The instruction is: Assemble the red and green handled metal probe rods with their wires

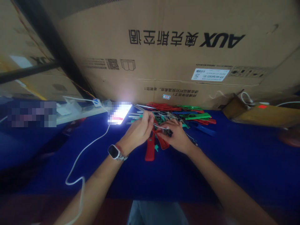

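A thin white wire [161, 126] stretches between my two hands above the table. My left hand [142, 128], with a watch [114, 152] on its wrist, is closed in a pinch at the wire's left end. Fingers curled, my right hand [177, 134] is closed around a small dark piece [170, 133] too blurred to name; the wire passes by its fingers. Below them lie a red plastic handle-like piece [150, 150], a second red piece [164, 143] partly under my right fingers, and a small green part [156, 148].
Behind my hands is a pile of red strips [161, 107], green strips [198, 116] and metal rods. A lit phone [122, 114] stands at left, with a white cable [79, 156] running forward. A large cardboard box [159, 62] walls the back; a smaller carton [260, 117] sits right.
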A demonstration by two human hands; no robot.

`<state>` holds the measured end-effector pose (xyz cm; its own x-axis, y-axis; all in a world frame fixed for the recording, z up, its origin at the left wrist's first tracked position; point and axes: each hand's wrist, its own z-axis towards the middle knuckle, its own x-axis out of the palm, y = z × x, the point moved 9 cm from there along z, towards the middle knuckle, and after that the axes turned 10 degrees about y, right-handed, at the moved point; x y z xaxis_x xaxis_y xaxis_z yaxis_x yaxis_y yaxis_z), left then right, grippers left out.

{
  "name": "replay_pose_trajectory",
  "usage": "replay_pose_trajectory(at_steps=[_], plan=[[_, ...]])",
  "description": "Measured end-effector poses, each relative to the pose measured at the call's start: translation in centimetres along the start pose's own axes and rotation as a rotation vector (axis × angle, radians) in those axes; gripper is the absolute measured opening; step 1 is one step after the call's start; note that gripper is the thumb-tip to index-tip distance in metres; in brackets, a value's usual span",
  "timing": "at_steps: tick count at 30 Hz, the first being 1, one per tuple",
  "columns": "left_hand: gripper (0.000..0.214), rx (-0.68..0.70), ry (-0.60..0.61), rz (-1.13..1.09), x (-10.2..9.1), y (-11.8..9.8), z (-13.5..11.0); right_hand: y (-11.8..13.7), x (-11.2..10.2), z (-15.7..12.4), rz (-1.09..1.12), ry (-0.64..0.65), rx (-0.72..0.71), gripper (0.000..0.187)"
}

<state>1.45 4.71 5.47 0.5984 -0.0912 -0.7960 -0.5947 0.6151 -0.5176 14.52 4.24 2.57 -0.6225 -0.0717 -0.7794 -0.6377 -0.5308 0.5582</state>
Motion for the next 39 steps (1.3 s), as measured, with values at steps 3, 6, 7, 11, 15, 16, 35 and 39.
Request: replay_pose_trajectory(at_steps=[3,6,7,11,15,16,35,39], plan=[[0.010,-0.003,0.008,-0.006,-0.1,0.1,0.0,-0.6,-0.1,0.1,0.081,-0.027,0.017,0.006],[0.013,-0.014,0.013,-0.003,-0.4,0.4,-0.1,-1.6,-0.6,0.0,0.236,-0.057,0.034,0.015],[0.013,-0.014,0.010,-0.001,-0.5,0.5,-0.2,-1.8,-0.5,-0.1,0.282,-0.050,0.038,0.024],[0.014,-0.030,-0.009,0.014,-1.0,1.1,-0.2,-2.4,-0.2,-0.2,0.386,-0.005,0.038,0.037],[0.017,-0.057,-0.046,0.048,-1.7,1.8,-0.3,-2.4,0.2,-0.3,0.324,0.020,0.080,0.021],[0.017,-0.057,-0.049,0.055,-1.8,1.9,-0.3,-2.4,0.3,-0.3,0.294,0.030,0.101,0.019],[0.023,-0.058,0.045,0.076,-0.7,2.6,-0.1,-1.1,1.2,-0.5,-0.099,0.093,0.333,0.008],[0.029,-0.040,-0.071,0.098,-1.9,2.7,-0.3,-1.4,1.1,1.2,0.277,0.194,0.123,0.024]])
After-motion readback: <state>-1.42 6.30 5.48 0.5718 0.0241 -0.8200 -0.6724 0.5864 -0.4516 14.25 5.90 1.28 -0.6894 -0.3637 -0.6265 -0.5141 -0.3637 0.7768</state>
